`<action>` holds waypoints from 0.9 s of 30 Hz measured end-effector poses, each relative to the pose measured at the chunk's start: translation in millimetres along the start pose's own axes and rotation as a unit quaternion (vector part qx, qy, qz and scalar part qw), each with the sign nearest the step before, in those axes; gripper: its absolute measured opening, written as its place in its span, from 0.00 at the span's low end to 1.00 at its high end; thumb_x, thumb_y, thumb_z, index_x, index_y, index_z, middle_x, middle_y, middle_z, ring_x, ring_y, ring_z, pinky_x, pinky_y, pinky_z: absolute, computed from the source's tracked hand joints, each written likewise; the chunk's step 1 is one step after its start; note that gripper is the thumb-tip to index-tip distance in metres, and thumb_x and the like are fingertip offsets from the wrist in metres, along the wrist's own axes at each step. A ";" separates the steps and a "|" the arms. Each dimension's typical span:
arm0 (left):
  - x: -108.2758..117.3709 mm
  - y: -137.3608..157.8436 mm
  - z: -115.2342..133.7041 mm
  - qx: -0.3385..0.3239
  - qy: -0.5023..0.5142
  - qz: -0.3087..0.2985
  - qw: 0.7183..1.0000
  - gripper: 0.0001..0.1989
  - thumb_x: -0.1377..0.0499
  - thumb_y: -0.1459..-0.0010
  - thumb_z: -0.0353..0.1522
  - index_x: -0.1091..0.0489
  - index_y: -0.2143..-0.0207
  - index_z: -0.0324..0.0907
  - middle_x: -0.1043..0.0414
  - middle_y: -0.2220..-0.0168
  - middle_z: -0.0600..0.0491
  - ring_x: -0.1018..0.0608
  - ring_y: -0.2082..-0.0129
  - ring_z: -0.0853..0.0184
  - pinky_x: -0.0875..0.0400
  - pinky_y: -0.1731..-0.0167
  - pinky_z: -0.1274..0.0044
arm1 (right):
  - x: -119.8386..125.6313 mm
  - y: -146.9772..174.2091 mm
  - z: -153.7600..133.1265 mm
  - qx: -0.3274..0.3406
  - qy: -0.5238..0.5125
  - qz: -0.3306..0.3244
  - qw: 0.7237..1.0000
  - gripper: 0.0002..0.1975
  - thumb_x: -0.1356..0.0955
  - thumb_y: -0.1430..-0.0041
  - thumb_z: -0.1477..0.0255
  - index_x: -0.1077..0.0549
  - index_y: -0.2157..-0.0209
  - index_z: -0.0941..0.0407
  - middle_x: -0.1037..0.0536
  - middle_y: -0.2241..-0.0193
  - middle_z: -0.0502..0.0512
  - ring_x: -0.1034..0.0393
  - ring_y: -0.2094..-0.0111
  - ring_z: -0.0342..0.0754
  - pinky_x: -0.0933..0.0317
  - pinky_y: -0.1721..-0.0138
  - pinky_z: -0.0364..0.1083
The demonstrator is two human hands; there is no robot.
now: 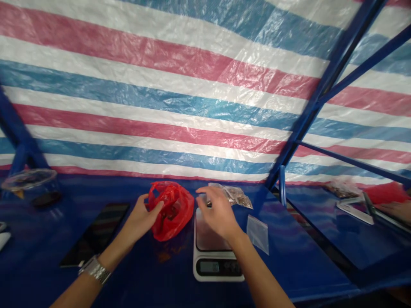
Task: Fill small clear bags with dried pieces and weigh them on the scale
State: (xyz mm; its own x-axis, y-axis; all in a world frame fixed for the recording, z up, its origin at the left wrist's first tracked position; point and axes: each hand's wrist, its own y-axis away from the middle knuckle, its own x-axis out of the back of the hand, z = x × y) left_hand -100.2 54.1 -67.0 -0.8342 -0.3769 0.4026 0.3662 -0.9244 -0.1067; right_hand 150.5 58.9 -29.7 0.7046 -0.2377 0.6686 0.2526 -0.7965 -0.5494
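My left hand (144, 218), with a metal watch on the wrist, grips the edge of a red plastic bag (173, 214). The bag's mouth gapes upward, and something dark inside is too blurred to name. Over the metal pan of a digital scale (208, 237), my right hand (216, 209) is held with thumb and fingers apart and nothing seen between them. Its fingertips point at the bag. The scale's small display appears to read zero. Behind that hand lie small clear bags (239, 196) with brownish contents. A flat clear zip bag (257, 233) rests right of the scale.
A phone-like dark slab (96, 233) lies left of the red bag. Farther left stands a clear round tub (32, 186). Blue metal bars (297, 128) rise before a striped sheet (160, 85). At far right, another person's hand (396, 210) is near red material.
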 end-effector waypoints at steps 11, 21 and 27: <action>13.8 10.1 22.7 -0.149 0.073 0.068 0.984 0.17 0.43 0.46 0.29 0.30 0.53 0.42 0.22 0.57 0.50 0.19 0.57 0.60 0.26 0.52 0.68 | -1.5 12.1 -17.8 0.066 0.175 -0.137 0.973 0.12 0.29 0.35 0.63 0.19 0.54 0.52 0.20 0.55 0.60 0.33 0.44 0.61 0.56 0.33 0.65; 16.9 24.0 9.3 -0.174 -0.083 0.063 0.979 0.31 0.39 0.45 0.35 0.37 0.38 0.42 0.36 0.46 0.44 0.26 0.46 0.55 0.34 0.38 0.57 | 0.9 19.1 -24.5 0.108 0.149 -0.148 0.972 0.13 0.33 0.36 0.78 0.20 0.57 0.49 0.24 0.51 0.56 0.41 0.39 0.59 0.51 0.36 0.61; 25.3 44.3 45.6 -0.257 -0.108 0.129 0.952 0.31 0.41 0.44 0.34 0.37 0.37 0.44 0.40 0.45 0.43 0.33 0.41 0.50 0.36 0.38 0.54 | 32.3 12.3 -3.7 0.024 0.139 -0.051 0.989 0.17 0.36 0.34 0.77 0.22 0.50 0.49 0.22 0.50 0.56 0.30 0.46 0.54 0.42 0.44 0.54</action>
State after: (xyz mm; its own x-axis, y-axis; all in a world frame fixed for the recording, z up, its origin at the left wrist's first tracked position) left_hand -86.2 6.2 -20.0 -0.6197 -0.6256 0.4739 0.2516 -0.7303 -0.6351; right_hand 173.9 39.3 -13.0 0.4661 -0.3056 0.8303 0.3500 -0.7982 -0.4902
